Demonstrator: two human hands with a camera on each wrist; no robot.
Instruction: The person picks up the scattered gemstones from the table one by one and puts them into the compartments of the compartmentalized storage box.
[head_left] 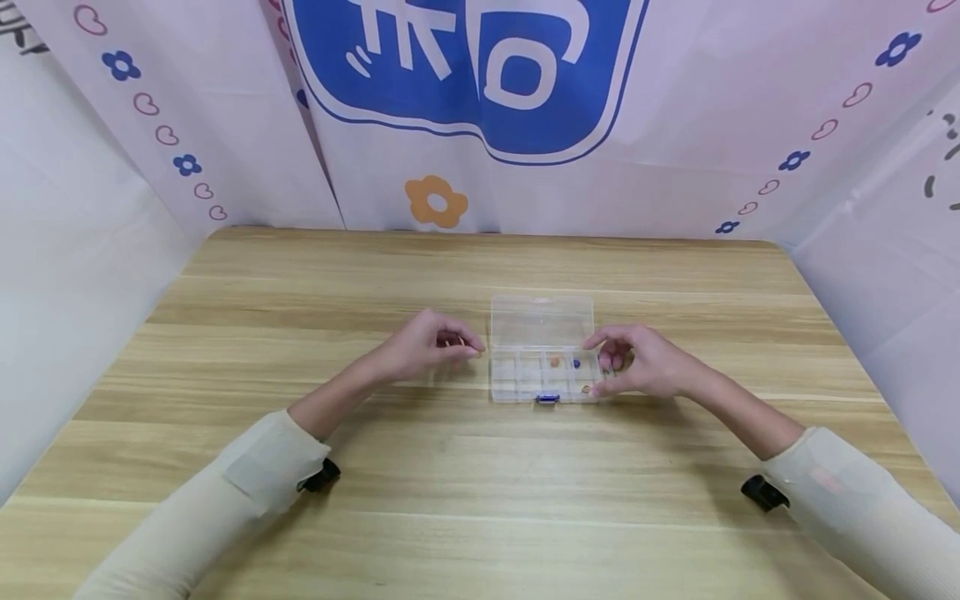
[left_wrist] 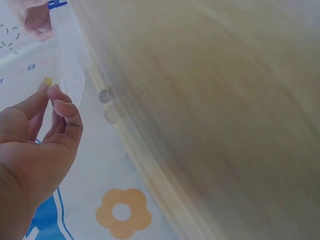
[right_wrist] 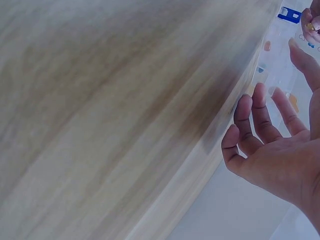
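Note:
A clear plastic compartment box (head_left: 531, 398) lies on the table, its lid (head_left: 542, 321) folded back and its blue latch (head_left: 547, 398) facing the person. My right hand (head_left: 648, 362) grips its right end, thumb at the front corner and index finger at the back corner. Inside, an orange bead (head_left: 555, 362) and a blue bead (head_left: 577, 364) sit in back compartments, and an amber bead (head_left: 586, 389) in a front one. Just left of the box, my left hand (head_left: 423, 346) pinches a small yellow bead (left_wrist: 48, 81) between thumb and fingertips.
Two glassy round beads, one grey (left_wrist: 104, 96) and one pale (left_wrist: 111, 114), lie on the table by the left hand in the left wrist view. Printed white cloth (head_left: 675, 192) hangs behind the wooden table (head_left: 480, 500) and along both sides.

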